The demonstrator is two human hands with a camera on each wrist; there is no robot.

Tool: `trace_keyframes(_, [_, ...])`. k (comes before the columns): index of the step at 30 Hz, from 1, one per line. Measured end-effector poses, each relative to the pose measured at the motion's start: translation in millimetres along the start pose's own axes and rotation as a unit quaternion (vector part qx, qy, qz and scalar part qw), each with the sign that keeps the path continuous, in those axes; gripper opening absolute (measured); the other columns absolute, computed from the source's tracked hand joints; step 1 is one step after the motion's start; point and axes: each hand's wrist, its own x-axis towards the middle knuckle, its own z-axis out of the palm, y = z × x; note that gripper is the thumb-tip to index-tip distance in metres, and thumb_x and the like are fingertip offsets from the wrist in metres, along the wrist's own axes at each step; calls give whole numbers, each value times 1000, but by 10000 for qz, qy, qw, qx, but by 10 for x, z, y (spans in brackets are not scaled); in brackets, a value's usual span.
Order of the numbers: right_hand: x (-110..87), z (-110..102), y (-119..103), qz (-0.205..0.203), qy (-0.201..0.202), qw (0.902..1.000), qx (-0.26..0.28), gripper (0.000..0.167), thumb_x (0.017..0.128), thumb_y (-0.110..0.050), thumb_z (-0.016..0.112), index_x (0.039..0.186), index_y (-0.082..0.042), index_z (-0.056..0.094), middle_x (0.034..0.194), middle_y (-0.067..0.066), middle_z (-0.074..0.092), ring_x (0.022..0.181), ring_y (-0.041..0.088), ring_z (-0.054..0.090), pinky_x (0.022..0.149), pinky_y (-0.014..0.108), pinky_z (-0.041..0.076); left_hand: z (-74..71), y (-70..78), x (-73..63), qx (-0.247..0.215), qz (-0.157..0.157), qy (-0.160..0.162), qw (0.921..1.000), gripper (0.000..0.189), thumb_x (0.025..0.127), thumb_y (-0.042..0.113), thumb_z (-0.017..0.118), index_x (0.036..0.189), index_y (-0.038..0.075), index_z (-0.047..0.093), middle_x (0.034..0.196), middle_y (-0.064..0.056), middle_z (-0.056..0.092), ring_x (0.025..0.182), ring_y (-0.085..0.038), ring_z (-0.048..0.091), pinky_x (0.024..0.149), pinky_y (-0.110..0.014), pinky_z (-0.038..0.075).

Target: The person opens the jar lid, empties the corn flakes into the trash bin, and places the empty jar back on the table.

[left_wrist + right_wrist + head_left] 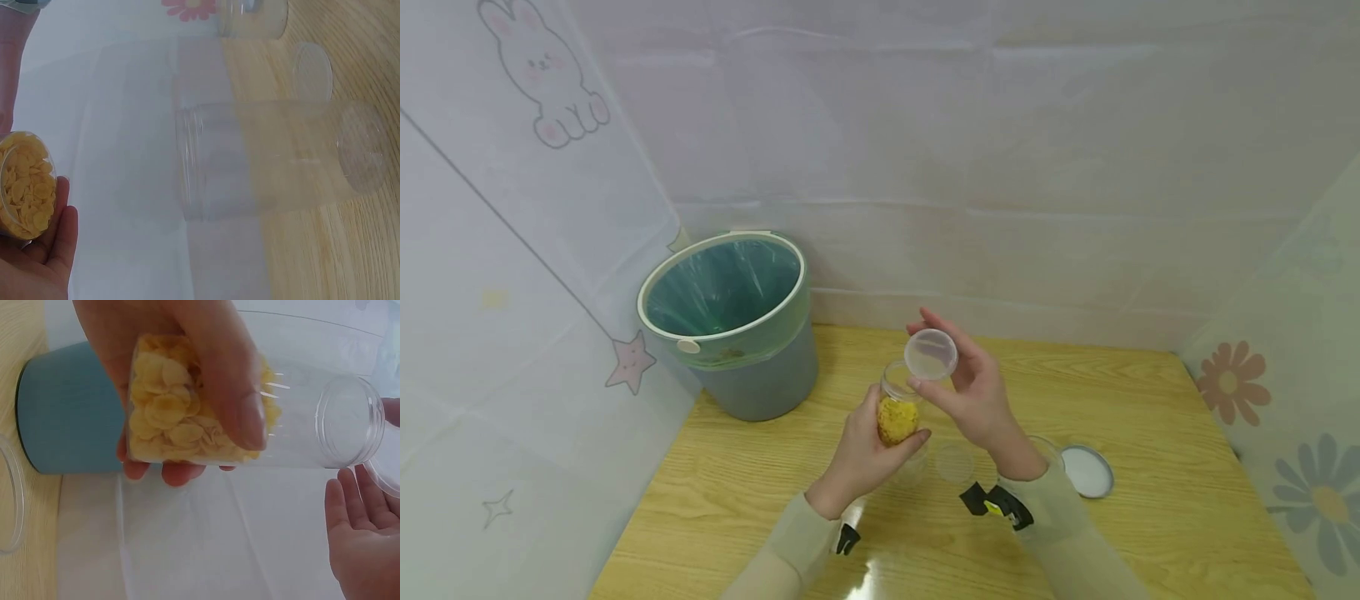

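My left hand [861, 454] grips a clear plastic jar [300, 425] partly filled with yellow corn flakes [898, 419]. Its thumb and fingers wrap the lower part, and the mouth is uncovered. Between thumb and fingers my right hand [977, 396] pinches a round translucent lid [931, 354] beside that mouth. Whether lid and rim touch, I cannot tell. Under the hands, a second clear jar [250, 162] stands upright on the table with no lid. Another translucent lid [314, 72] lies flat next to it.
A blue-grey bin [760, 375] with a green liner stands at the back left of the wooden table [1150, 400]. Near the right wrist is another clear container [256, 19], with a white lid with a grey rim [1087, 472] beside it. Printed cloth hangs around the table.
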Motion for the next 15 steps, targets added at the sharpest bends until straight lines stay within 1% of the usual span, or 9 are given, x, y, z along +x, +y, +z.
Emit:
trace_keyframes(2, [-1,-3,-6,-16,77,10000,-22,73,85,2,79,147,12,43,129,39,55,123,32,58,101,38,49,-11,-4,4,42,28,14,10000,58,89,21,81,135,8,47,111,-2,64,90,-15,65,73,-33,57])
trace_keyframes(4, [-4,-6,-12,6,171,9998,-70,73,85,4,79,147,11,43,128,33,59,121,30,60,100,37,50,-22,-11,4,93,35,40,9999,59,89,23,82,134,8,47,111,-2,65,90,-15,65,73,-33,57])
trace_keyframes(6, [-10,-11,-13,32,255,9995,-169,73,87,-1,80,149,9,43,128,24,62,118,28,61,99,35,50,-36,-18,2,142,31,75,9999,60,89,24,82,135,9,47,111,-2,65,90,-15,66,74,-33,57])
trace_keyframes(9, [-18,-20,-4,39,325,9990,-311,73,93,-13,77,152,6,39,126,14,65,114,24,62,98,33,50,-61,-20,-2,201,-7,126,9997,62,89,24,82,137,10,46,113,-2,65,91,-15,66,74,-34,57])
trace_keyframes(12, [-23,-31,12,26,351,9989,-323,71,98,-16,71,155,5,35,123,9,65,110,20,62,96,30,50,-87,-13,-2,250,-48,186,9995,64,89,23,82,139,10,46,113,-2,65,92,-16,66,75,-35,57])
trace_keyframes(15, [-33,-38,22,92,380,9988,-289,64,102,-11,65,155,6,34,119,10,63,102,16,60,88,26,51,-115,-4,3,326,-79,260,9991,65,88,23,83,139,8,46,114,-2,65,93,-16,66,75,-37,57])
